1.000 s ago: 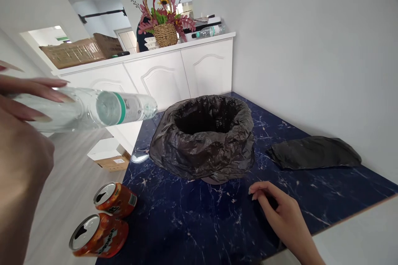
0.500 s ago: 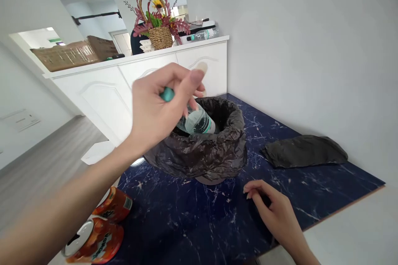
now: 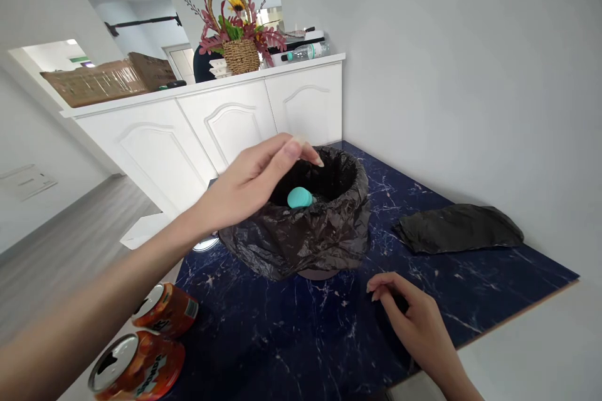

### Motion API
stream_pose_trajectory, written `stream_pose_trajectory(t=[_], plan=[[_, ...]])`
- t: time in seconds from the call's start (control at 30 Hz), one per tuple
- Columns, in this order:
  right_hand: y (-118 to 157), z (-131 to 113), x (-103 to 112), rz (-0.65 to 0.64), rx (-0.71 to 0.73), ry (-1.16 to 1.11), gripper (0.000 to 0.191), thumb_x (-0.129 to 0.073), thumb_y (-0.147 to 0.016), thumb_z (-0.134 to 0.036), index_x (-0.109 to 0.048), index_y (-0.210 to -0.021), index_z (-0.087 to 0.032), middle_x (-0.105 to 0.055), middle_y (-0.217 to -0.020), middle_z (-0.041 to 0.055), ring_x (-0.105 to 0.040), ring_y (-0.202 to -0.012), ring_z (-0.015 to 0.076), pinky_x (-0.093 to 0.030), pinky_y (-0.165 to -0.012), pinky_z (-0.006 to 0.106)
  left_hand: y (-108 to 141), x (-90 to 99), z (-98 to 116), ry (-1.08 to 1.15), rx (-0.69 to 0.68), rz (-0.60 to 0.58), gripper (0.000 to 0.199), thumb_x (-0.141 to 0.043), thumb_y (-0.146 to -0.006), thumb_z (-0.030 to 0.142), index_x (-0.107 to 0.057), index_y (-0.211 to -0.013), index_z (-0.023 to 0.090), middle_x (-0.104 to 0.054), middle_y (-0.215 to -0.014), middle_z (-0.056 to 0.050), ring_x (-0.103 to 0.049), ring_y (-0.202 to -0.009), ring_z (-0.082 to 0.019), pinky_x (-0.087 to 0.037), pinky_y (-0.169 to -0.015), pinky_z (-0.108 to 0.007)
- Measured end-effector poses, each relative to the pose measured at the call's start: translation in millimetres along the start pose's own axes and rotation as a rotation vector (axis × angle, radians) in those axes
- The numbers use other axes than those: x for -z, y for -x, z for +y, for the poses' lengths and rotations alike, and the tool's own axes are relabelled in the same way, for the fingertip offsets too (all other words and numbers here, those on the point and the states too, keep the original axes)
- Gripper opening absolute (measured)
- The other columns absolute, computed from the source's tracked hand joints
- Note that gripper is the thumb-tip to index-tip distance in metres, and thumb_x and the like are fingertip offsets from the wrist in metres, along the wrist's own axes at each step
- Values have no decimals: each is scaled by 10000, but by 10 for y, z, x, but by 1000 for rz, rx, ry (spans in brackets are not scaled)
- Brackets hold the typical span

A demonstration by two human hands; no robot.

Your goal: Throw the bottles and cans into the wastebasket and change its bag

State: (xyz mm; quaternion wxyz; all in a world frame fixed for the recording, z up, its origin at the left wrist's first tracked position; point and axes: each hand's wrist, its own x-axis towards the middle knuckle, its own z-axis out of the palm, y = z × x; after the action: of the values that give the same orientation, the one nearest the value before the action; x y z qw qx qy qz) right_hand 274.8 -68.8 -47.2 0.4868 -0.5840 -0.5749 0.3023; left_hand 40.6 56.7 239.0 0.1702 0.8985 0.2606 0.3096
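My left hand [image 3: 268,172] is over the near-left rim of a bin lined with a black plastic bag [image 3: 310,235]. Its fingers are apart, with nothing held. Just below and right of them, inside the bin, shows the teal cap of a plastic bottle [image 3: 300,197]; the bottle's body is mostly hidden by the bag's rim. My right hand [image 3: 414,313] rests at the near edge of the dark blue marbled table [image 3: 282,326], its fingers loosely curled with a gap to the thumb and nothing in them.
Two opened orange drink cans [image 3: 136,363] stand at the table's near left. A folded black bag [image 3: 458,230] lies on the right by the wall. Behind, a white cabinet [image 3: 239,116] bears a flower basket [image 3: 241,56], a cardboard box [image 3: 108,80] and another bottle [image 3: 308,51].
My left hand has let go of the bottle, which dropped into the lined bin, and has moved slightly lower with its fingers spread. My right hand has stayed put.
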Motion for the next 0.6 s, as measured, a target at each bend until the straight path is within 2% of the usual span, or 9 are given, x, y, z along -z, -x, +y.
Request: stream_pose_trajectory(t=[0.1,0.23,0.33,0.43,0.53,0.6], plan=[[-2,-6,1,7,2,-6,288,-513,-1073,-412,-743,-1013,-251,-760,-935,77,-738,-838,226,-461,-550,263,169,128,-48,-82,51,105,492,-425,-1147,589,-759,-1210,233,-792,-1295,-81,-728,-1251,-216,-525,-1163,-367],[-2,-29,2,11,0,-5,290,-520,-1061,-419,-749,-996,-253,-762,-928,76,-742,-834,225,-463,-538,257,563,344,-89,-233,174,249,494,-400,-1143,619,-708,-1324,279,-717,-1469,-44,-637,-1417,-233,-455,-1265,-396],[2,-43,14,5,-8,18,305,-520,-1059,-442,-755,-995,-259,-761,-915,70,-725,-770,210,-435,-494,251,914,524,-100,-374,326,301,543,-331,-1154,629,-645,-1422,276,-641,-1579,-10,-539,-1522,-257,-350,-1343,-462],[8,-30,26,5,-4,40,305,-523,-1059,-449,-754,-993,-263,-763,-912,63,-721,-762,206,-432,-487,248,1243,709,-139,-484,547,345,562,-279,-1151,649,-622,-1425,298,-593,-1628,31,-478,-1572,-256,-274,-1372,-504],[15,4,32,2,3,44,302,-520,-1065,-441,-752,-995,-261,-768,-923,64,-746,-822,216,-445,-500,246,1589,903,-300,-561,748,301,609,-341,-1096,724,-571,-1476,307,-548,-1674,6,-466,-1584,-303,-274,-1362,-557],[20,25,31,3,0,52,300,-522,-1068,-438,-753,-1003,-259,-775,-936,66,-752,-829,215,-453,-504,246,1866,1016,-473,-608,850,159,692,-410,-1036,783,-518,-1538,320,-522,-1697,-25,-485,-1568,-350,-329,-1330,-593]])
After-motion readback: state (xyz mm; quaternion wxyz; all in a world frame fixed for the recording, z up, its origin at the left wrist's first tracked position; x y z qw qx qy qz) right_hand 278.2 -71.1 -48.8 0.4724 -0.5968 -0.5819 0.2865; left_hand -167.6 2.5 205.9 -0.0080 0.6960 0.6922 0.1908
